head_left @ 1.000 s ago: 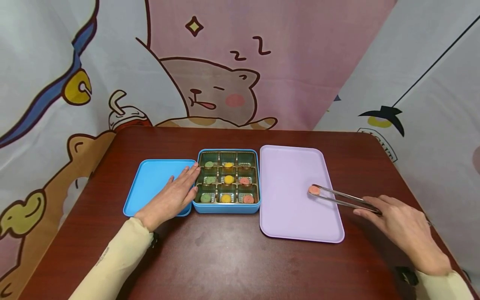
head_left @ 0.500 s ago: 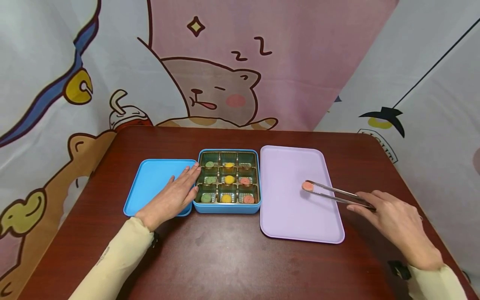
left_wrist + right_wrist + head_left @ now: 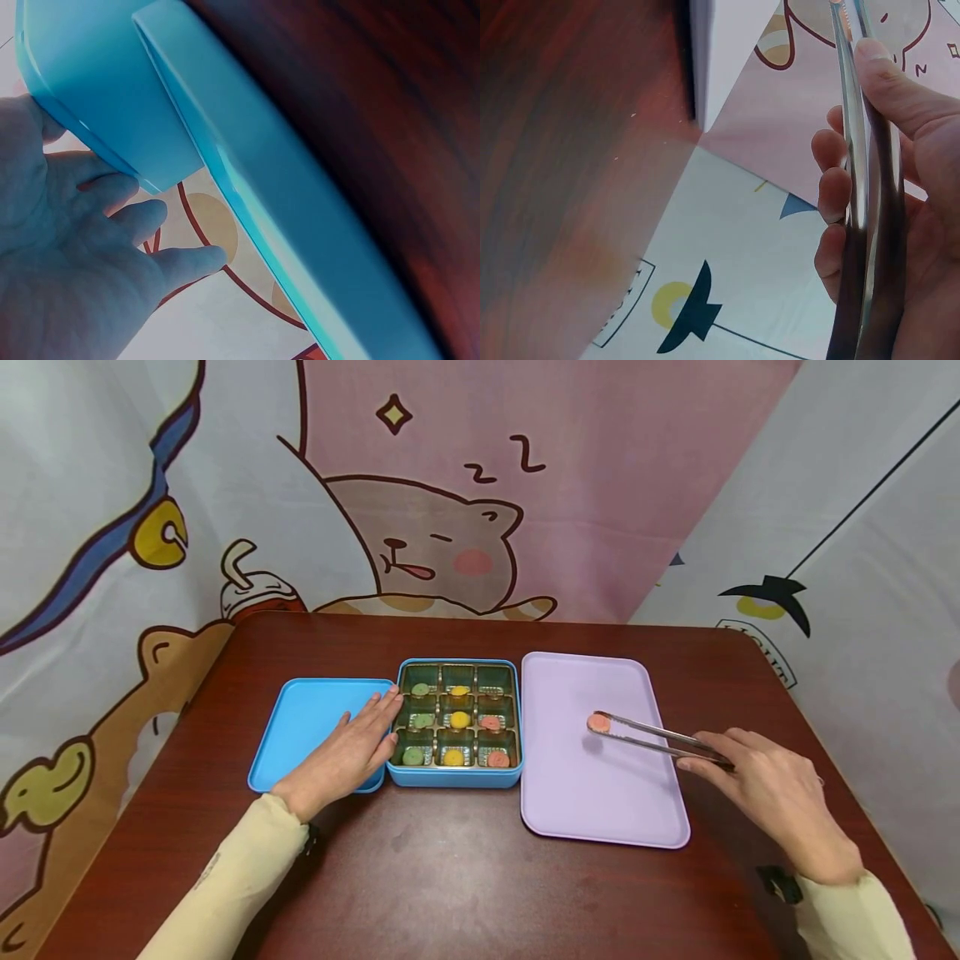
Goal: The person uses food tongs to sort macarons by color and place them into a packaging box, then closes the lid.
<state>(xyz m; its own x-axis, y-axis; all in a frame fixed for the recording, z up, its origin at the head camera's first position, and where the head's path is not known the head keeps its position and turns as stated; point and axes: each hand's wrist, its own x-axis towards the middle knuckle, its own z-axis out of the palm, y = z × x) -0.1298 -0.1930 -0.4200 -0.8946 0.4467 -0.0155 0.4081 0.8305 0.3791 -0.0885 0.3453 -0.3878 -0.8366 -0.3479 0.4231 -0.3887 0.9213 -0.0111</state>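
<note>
My right hand [image 3: 772,802] holds metal tongs [image 3: 652,732], thumb on one arm and fingers curled round the other in the right wrist view. A small round orange-pink piece [image 3: 599,722] is pinched in the tongs' tips, over the lilac tray [image 3: 592,802]. My left hand [image 3: 345,756], fingers straight, rests its fingertips at the left rim of the blue box [image 3: 453,778]. Inside the box is a gold divided insert [image 3: 493,678]: green pieces [image 3: 413,756] in the left column, yellow pieces [image 3: 460,720] in the middle, pink pieces [image 3: 498,758] in the right column's front and middle compartments.
A blue lid [image 3: 311,710] lies left of the box, partly under my left hand and forearm. Box and tray stand side by side on the dark brown table [image 3: 450,877]. A printed cloth [image 3: 585,485] hangs behind the table.
My right hand has moved left with the tongs, carrying the orange-pink piece from the tray's right part toward its middle. The left hand stays at the box's rim.
</note>
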